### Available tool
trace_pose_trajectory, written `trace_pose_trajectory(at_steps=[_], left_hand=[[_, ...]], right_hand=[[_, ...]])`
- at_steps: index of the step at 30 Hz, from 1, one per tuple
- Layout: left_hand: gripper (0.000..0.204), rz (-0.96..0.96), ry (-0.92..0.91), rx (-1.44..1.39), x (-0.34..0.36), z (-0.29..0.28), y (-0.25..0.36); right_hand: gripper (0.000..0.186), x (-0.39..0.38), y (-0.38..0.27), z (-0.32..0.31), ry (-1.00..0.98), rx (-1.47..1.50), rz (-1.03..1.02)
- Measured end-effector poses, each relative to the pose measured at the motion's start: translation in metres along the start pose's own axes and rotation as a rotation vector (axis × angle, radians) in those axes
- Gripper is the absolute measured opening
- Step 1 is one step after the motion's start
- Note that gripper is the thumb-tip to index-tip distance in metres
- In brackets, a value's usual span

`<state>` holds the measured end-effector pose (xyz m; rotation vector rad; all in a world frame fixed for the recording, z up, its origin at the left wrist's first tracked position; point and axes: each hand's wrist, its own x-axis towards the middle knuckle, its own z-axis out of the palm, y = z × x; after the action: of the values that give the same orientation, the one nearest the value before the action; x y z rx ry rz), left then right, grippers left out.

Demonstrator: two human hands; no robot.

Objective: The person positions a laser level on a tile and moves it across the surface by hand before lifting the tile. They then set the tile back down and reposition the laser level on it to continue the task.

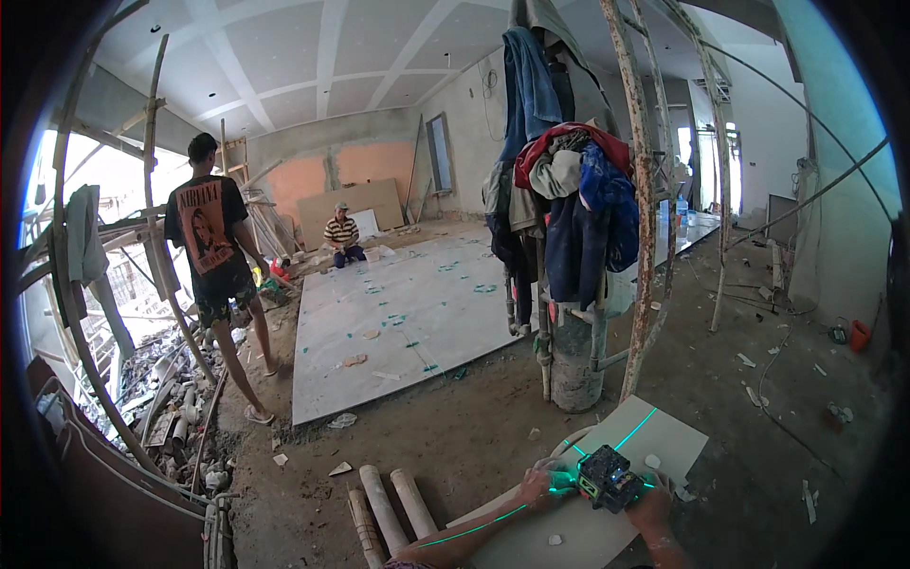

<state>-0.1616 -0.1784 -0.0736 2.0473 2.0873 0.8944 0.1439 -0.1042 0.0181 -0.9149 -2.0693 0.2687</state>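
Note:
A black laser level [609, 477] sits on a pale flat board [521, 547] near the lower edge. It throws bright green lines across the board and over my left forearm. My left hand [540, 482] holds it at its left side, fingers curled and lit green. On the other side my right hand [651, 504] grips the device, its fingertips partly hidden. Small whitish chips [652, 462] lie on the board near the level.
Pipes [381, 507] lie left of the board. Ahead stands a concrete column [576, 365] among rusty poles [643, 209] hung with clothes [573, 209]. Pale floor tiles [417, 313] spread beyond. One person [213, 228] walks at left; another [341, 235] sits farther back. Rubble [180, 398] lines the left edge.

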Motion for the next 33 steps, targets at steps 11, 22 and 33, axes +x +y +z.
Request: trace_pose_trajectory(at_steps=[11,22,33], left_hand=[[0.035,-0.012,0.03,-0.031,-0.002,0.008,-0.007],[0.033,-0.04,-0.035,-0.014,-0.001,-0.019,0.024],[0.039,-0.069,-0.087,-0.006,-0.002,-0.024,0.035]], right_hand=[[0.031,0.001,-0.002,0.001,0.002,-0.04,-0.049],[0.03,0.002,-0.001,-0.001,0.007,-0.059,-0.026],[0.022,0.0,0.002,0.003,0.013,-0.04,0.04]])
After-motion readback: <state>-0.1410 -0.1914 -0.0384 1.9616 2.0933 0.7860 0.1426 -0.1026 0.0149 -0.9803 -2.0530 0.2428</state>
